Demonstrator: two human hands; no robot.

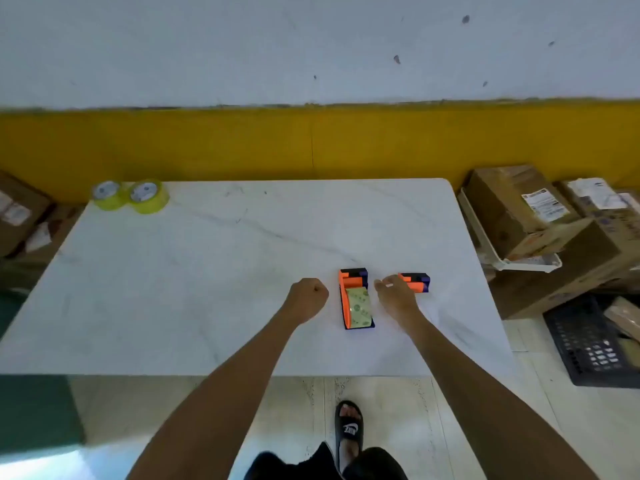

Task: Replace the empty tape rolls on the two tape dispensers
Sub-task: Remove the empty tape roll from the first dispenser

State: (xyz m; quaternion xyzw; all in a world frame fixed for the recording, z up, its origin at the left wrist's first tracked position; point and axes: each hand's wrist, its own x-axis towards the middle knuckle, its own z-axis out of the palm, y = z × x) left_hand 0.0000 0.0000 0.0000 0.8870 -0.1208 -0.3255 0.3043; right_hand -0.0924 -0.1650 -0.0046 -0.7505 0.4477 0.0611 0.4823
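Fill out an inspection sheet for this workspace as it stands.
Surface: white marble-pattern table, faint scuffs, mostly bare.
Job's things: orange-and-blue tape dispenser at the right of the table, with a roll mounted; second orange-and-blue dispenser beside it, partly hidden by the right hand; two yellow-green tape rolls at the far left corner.
Clutter: nothing seen on the table.
Grip: left hand closed in a fist, apparently empty; right hand open, fingers spread over the second dispenser.
Cables: nothing seen.
Surroundings: white-and-yellow wall; brown cardboard boxes and a dark plastic crate on the floor at the right.
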